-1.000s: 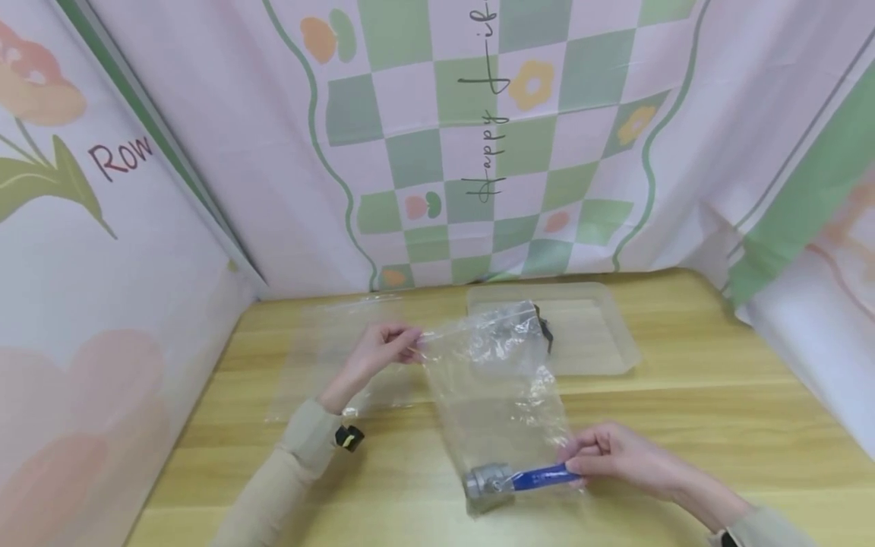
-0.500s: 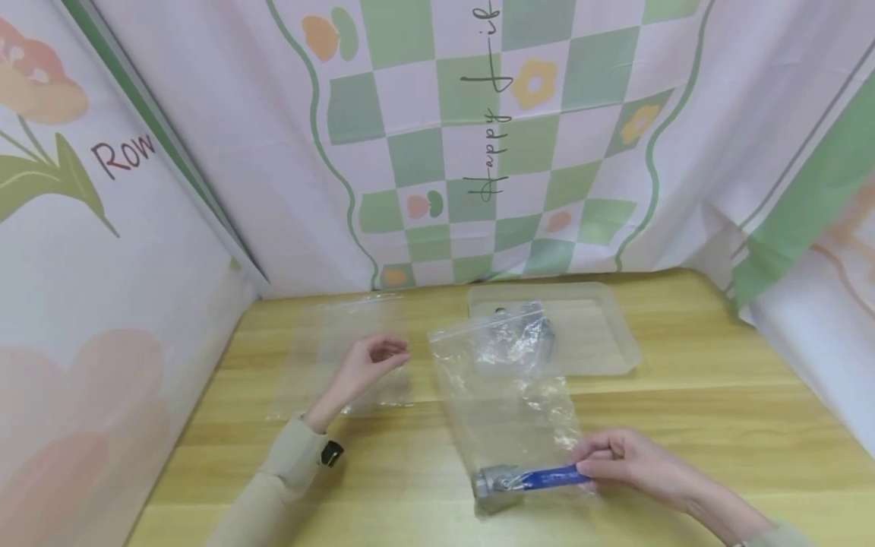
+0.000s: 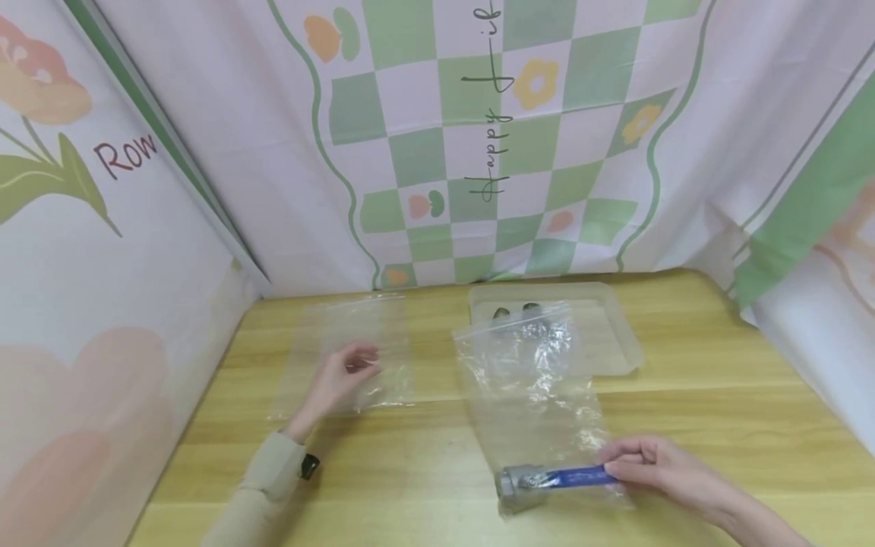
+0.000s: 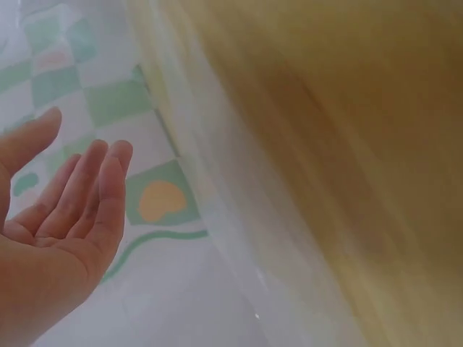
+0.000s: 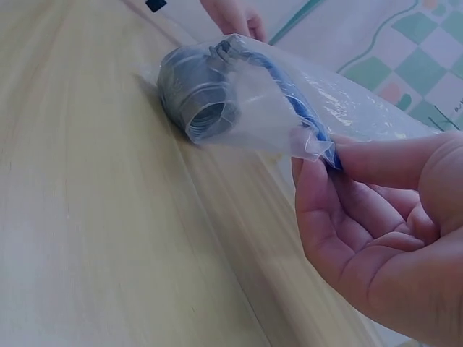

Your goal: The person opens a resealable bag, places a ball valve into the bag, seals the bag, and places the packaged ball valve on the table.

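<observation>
A ball valve (image 3: 521,488) with a blue lever handle (image 3: 578,476) lies at the bottom end of a clear zip-lock bag (image 3: 529,410). My right hand (image 3: 652,465) pinches the tip of that handle through the plastic, between thumb and fingers. In the right wrist view, the grey valve body (image 5: 195,90) shows its threaded round opening inside the film. My left hand (image 3: 342,374) holds nothing, its fingers relaxed; in the head view it overlaps a second, flat zip-lock bag (image 3: 393,327). The left wrist view shows that hand (image 4: 72,224) with palm turned up and fingers loosely bent.
A shallow translucent tray (image 3: 623,346) stands at the back of the wooden table (image 3: 410,486). Two small dark things (image 3: 531,308) show in it above the bag's top edge, which overlaps the tray. Patterned curtains (image 3: 410,163) hang behind and at both sides.
My left hand has let go of the bag's top corner and moved left toward the flat bag. My right hand has drawn the bagged valve to the right.
</observation>
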`<action>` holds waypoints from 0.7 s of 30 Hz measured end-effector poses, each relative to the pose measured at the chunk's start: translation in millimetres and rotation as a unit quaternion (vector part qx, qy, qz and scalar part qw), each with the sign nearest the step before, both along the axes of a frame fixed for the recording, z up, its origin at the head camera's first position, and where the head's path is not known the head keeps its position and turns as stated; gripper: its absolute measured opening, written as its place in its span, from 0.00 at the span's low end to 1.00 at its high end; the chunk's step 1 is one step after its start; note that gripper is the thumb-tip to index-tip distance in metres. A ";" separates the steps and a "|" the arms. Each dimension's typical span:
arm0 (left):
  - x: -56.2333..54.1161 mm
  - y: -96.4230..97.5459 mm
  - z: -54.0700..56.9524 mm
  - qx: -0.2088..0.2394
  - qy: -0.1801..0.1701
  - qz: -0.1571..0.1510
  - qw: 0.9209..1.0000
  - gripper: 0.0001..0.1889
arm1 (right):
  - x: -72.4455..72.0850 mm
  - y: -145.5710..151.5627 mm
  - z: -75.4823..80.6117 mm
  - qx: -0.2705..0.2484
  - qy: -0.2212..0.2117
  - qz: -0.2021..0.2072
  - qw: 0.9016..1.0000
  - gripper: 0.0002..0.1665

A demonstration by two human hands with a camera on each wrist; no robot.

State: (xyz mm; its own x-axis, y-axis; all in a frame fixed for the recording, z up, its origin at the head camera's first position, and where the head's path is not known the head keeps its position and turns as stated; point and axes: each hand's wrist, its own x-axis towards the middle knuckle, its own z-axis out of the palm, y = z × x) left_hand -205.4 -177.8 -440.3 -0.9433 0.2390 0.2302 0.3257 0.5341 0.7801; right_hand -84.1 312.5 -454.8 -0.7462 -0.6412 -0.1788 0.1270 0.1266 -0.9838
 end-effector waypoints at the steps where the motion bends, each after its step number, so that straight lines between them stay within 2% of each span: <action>1: 0.0 -2.7 -1.6 0.000 -0.002 0.002 1.000 0.17 | 0.7 2.8 -0.6 0.004 0.002 -0.003 1.000 0.17; 6: -0.1 -14.1 -6.0 0.001 -0.016 0.026 1.000 0.18 | 3.2 16.1 -3.5 0.014 0.017 -0.011 1.000 0.22; 11: -1.3 -24.8 -8.9 -0.009 -0.023 0.052 0.998 0.20 | 4.6 29.1 -2.6 0.026 0.019 -0.017 0.999 0.23; 17: 0.9 -39.1 -11.5 -0.032 -0.019 0.064 0.997 0.21 | 6.3 44.8 -1.6 0.045 0.019 -0.030 0.998 0.25; 21: 3.7 -48.4 -14.3 -0.044 -0.016 0.072 0.996 0.21 | 6.9 56.0 -4.0 0.061 0.036 -0.041 0.997 0.27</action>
State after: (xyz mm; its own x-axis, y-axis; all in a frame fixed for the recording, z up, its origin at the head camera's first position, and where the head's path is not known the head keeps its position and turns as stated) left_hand -201.7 -226.2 -454.5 -0.9759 0.1188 0.1828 0.2160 0.6409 0.7366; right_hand -77.2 368.5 -458.8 -0.8090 -0.5540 -0.1967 0.0721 0.2385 -0.9685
